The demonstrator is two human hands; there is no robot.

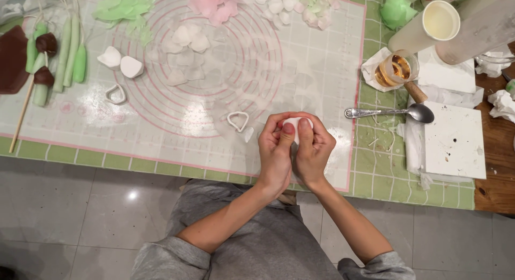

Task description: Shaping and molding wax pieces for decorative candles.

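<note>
My left hand [274, 154] and my right hand [314, 151] are pressed together over the near edge of a translucent baking mat [322, 71]. Both hold one small white lump of soft paste [294, 122], pinched between thumbs and fingertips. Just left of my hands a small white heart-shaped cutter [238, 120] lies on the mat. A second such cutter [116, 94] lies farther left. Thin white petal pieces [186, 53] are spread near the mat's middle.
Green stems with brown tips [45, 57] and a wooden stick [22, 115] lie at left. Pink [212, 4], green [124, 9] and white petals line the far edge. At right are a spoon [394, 112], a small jar [397, 70], rolling pins [426, 25] and white foam pads [455, 140].
</note>
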